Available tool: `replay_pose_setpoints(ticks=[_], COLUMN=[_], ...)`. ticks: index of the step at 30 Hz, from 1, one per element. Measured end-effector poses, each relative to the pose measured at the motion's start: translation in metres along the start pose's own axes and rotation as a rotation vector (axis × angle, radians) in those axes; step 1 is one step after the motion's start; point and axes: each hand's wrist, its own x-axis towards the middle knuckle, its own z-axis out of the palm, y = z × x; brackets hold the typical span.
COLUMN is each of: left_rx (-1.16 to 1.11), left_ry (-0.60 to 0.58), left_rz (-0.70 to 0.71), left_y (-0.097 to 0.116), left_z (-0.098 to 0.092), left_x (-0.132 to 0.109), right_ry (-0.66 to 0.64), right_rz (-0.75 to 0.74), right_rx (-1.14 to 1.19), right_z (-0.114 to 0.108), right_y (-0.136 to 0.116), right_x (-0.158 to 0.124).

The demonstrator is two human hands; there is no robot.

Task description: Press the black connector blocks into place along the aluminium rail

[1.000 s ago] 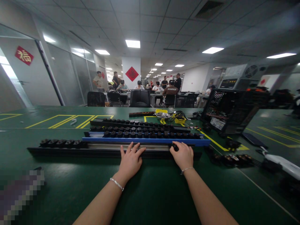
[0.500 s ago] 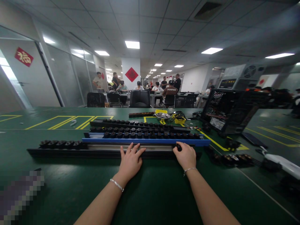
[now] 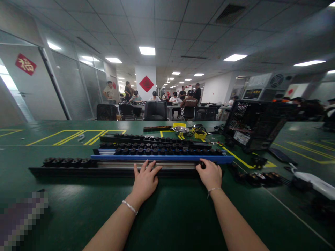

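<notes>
A long black rail [image 3: 78,171] with a silver channel lies across the green table, several black socket modules [image 3: 66,162] in its left end. My left hand [image 3: 146,177] rests on the middle of this rail, fingers spread. At the rail's right end my right hand [image 3: 210,173] pinches a small black piece [image 3: 202,164], mostly hidden by the fingers. Right behind lies a blue-edged rail [image 3: 162,158] with a row of black modules. Another black rail [image 3: 117,136] with modules is farther back.
An open black computer case [image 3: 258,122] stands at the right. Black modules [image 3: 261,178] and a white tool [image 3: 311,179] lie near it. Behind the rails are a metal dish [image 3: 181,129] and yellow holders. A pixelated object [image 3: 24,219] is at the lower left.
My right hand has slid slightly to the right along the rail with the small black piece. My left hand has stayed in place on the rail.
</notes>
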Motion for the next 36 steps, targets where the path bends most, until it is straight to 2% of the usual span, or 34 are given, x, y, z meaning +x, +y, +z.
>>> replay_pose_setpoints(ticks=[14, 22, 28, 36], left_rx=[-0.021, -0.029, -0.016, -0.019], left_ry=[0.021, 0.012, 0.009, 0.010], left_rz=[0.016, 0.013, 0.005, 0.013], left_y=[-0.004, -0.002, -0.002, -0.003], left_z=[0.004, 0.001, 0.001, 0.002], left_x=[0.000, 0.000, 0.000, 0.000], right_ry=[-0.034, -0.037, -0.051, -0.052], right_rz=[0.092, 0.158, 0.142, 0.271], right_rx=[-0.015, -0.018, 0.023, 0.048], right_z=[-0.006, -0.010, -0.014, -0.016], right_y=[0.005, 0.016, 0.025, 0.034], right_x=[0.002, 0.007, 0.011, 0.014])
